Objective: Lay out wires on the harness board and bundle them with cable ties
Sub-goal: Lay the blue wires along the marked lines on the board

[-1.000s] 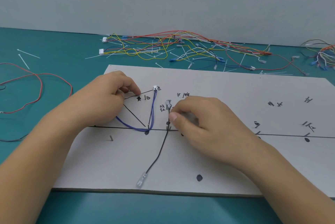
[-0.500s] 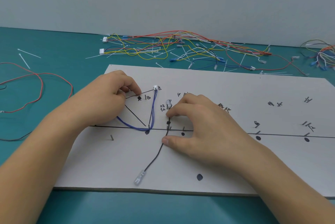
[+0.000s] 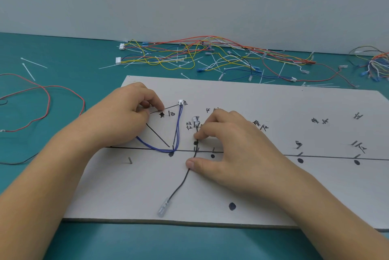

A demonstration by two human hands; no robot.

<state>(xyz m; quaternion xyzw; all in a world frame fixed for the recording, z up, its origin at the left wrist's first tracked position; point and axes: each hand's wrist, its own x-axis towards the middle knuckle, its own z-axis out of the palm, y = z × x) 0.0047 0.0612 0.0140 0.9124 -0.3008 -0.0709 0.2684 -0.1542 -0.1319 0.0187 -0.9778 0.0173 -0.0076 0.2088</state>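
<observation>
The white harness board (image 3: 273, 192) lies in front of me, marked with black lines, dots and small pins. A blue wire (image 3: 177, 133) with a white connector runs down from the upper left and loops back under my left hand (image 3: 126, 116), whose curled fingers pinch its end against the board. A black wire (image 3: 179, 185) with a clear terminal at its lower end runs up to a small connector. My right hand (image 3: 229, 146) presses this black wire onto the board with thumb and forefinger, on either side of the pins at the line.
A tangle of coloured wires (image 3: 210, 57) and loose white cable ties (image 3: 33, 63) lies behind the board on the teal table. A red wire (image 3: 48, 99) loops at the left. Another wire bundle (image 3: 374, 64) sits at the far right.
My right thumb slid down the black wire, from beside the forefinger to a spot below the line, spreading the hand. The wire's lower end shifted slightly left. My left hand stayed put.
</observation>
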